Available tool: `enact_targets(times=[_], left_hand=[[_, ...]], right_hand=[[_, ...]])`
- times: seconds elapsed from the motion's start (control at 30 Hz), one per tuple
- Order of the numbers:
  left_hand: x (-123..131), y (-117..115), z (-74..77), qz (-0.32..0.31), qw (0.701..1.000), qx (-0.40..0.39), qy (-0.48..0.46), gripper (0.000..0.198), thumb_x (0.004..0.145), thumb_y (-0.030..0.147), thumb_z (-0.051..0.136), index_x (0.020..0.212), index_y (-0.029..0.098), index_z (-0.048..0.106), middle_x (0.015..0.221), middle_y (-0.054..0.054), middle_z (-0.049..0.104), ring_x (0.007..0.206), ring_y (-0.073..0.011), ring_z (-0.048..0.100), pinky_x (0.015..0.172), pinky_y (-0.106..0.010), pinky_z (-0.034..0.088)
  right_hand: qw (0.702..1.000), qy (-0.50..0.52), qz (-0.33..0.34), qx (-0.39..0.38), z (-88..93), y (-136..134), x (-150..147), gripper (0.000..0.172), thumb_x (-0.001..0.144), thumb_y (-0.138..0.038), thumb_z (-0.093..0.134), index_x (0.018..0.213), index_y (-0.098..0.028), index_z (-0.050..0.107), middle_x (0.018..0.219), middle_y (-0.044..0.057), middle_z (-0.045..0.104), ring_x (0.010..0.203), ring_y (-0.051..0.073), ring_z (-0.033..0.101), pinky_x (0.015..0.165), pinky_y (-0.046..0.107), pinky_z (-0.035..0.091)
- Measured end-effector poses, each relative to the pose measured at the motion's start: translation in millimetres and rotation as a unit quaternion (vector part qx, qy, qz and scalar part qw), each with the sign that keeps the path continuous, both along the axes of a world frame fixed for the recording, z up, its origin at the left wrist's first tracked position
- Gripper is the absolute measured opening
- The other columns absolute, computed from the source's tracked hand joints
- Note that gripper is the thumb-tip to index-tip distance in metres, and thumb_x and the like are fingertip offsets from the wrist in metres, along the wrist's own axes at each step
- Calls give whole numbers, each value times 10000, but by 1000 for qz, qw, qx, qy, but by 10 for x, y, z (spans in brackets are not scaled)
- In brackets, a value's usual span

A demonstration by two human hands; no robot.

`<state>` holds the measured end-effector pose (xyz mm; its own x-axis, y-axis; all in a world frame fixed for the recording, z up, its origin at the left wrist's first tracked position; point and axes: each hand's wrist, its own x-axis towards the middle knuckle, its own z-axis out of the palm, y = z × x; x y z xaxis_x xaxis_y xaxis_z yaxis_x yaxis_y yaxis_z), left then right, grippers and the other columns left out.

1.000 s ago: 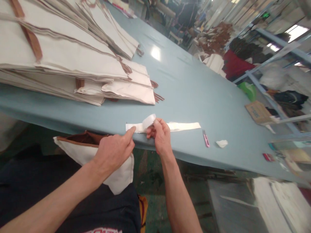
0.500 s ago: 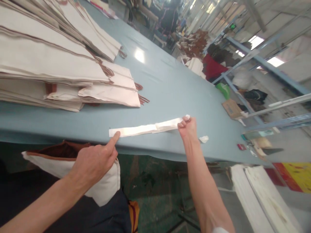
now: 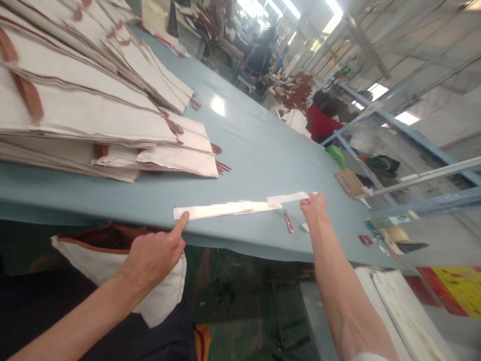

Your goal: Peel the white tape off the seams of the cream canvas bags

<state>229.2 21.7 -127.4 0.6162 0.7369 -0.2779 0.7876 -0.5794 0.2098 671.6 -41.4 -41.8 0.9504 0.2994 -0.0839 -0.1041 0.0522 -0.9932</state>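
A long white strip [image 3: 221, 208], paper-like and layered, lies along the near edge of the blue-covered table. My left hand [image 3: 160, 253] presses its left end with an outstretched index finger, the other fingers curled. My right hand [image 3: 314, 204] is closed on the far end of a thinner white strip [image 3: 287, 197], whose other end overlaps the layered one. Just left of my right wrist lies a small red utility knife [image 3: 288, 222], with a white scrap [image 3: 305, 227] beside it. A white fabric bag [image 3: 165, 291] with brown trim rests below my left hand, partly covered by it.
Stacked cream fabric pieces [image 3: 93, 108] with brown straps and cords fill the table's left. A cardboard box [image 3: 349, 182] and a green item [image 3: 336, 155] sit by a blue metal rack [image 3: 406, 125] on the right. Farther back, a person [image 3: 259, 57] is among piled materials.
My right hand has moved right, drawing the thinner strip along so it sticks out past the layered one. The red knife has come into view. My left finger stays on the left end.
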Motion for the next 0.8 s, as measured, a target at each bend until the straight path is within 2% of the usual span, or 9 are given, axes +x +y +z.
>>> enact_targets(times=[0.1, 0.17, 0.23, 0.33, 0.43, 0.53, 0.63, 0.7, 0.8], left_hand=[[-8, 2, -37, 4, 999, 3, -37, 691, 1134, 233, 366, 1812, 109, 407, 904, -253, 889, 929, -502, 884, 787, -536, 650], [-34, 41, -83, 7, 998, 2, -68, 683, 1132, 251, 357, 1791, 105, 459, 905, -246, 889, 917, -491, 879, 771, -502, 622], [-87, 107, -140, 6, 994, -7, -110, 665, 1137, 286, 362, 1765, 134, 518, 904, -206, 892, 904, -452, 874, 770, -447, 591], [-216, 200, -222, 8, 982, -33, -186, 669, 1131, 374, 396, 1743, 149, 550, 847, -143, 872, 868, -407, 847, 755, -389, 543], [-387, 178, -267, 24, 963, -70, -261, 665, 1118, 425, 398, 1685, 142, 600, 886, -137, 865, 910, -403, 816, 781, -389, 507], [-543, -19, -251, 28, 935, -130, -328, 444, 1096, 467, 471, 1207, 231, 830, 872, -95, 840, 879, -335, 768, 778, -356, 468], [-597, -302, -193, 13, 891, -237, -386, 395, 997, 520, 670, 717, 242, 680, 631, -14, 672, 654, -216, 630, 667, -304, 385], [-574, -450, -152, 11, 841, -325, -432, 446, 958, 540, 747, 664, 224, 634, 603, 13, 631, 591, -163, 570, 606, -272, 340], [-550, -562, -100, 47, 726, -446, -521, 447, 925, 648, 776, 863, 207, 732, 607, 61, 564, 525, -125, 450, 525, -240, 335]], right_hand=[[999, -9, -34, 25, 321, -76, -172, 274, 1165, -432, 713, 1171, -159, 714, 939, -8, 696, 646, 97, 616, 552, 207, 543], [998, -19, -24, 46, 467, -92, -406, 379, 1215, -488, 579, 988, -190, 631, 721, -92, 500, 469, 47, 354, 412, 149, 306], [997, -27, 11, 65, 553, -89, -729, 487, 1214, -592, 488, 896, -227, 542, 642, -129, 347, 430, 50, 197, 376, 150, 177], [993, -28, 94, 73, 600, -72, -1320, 548, 1000, -736, 782, 902, -234, 583, 638, -135, 388, 447, 48, 252, 381, 146, 238], [966, -28, 240, 87, 596, -46, -1943, 626, 787, -643, 1009, 832, -242, 530, 646, -144, 368, 469, 38, 250, 403, 133, 291], [922, -12, 366, 128, 590, 11, -2537, 625, 756, -563, 1043, 789, -247, 505, 658, -132, 358, 493, 49, 289, 439, 144, 404], [879, 27, 448, 163, 593, 75, -3075, 549, 823, -557, 1011, 802, -243, 561, 666, -121, 377, 503, 61, 314, 462, 156, 475], [856, 59, 480, 184, 577, 89, -3380, 521, 850, -543, 1009, 817, -241, 586, 673, -117, 399, 508, 61, 330, 478, 149, 493], [838, 106, 497, 197, 486, 32, -3714, 486, 885, -532, 1004, 846, -242, 616, 685, -113, 440, 512, 58, 348, 513, 143, 505]])
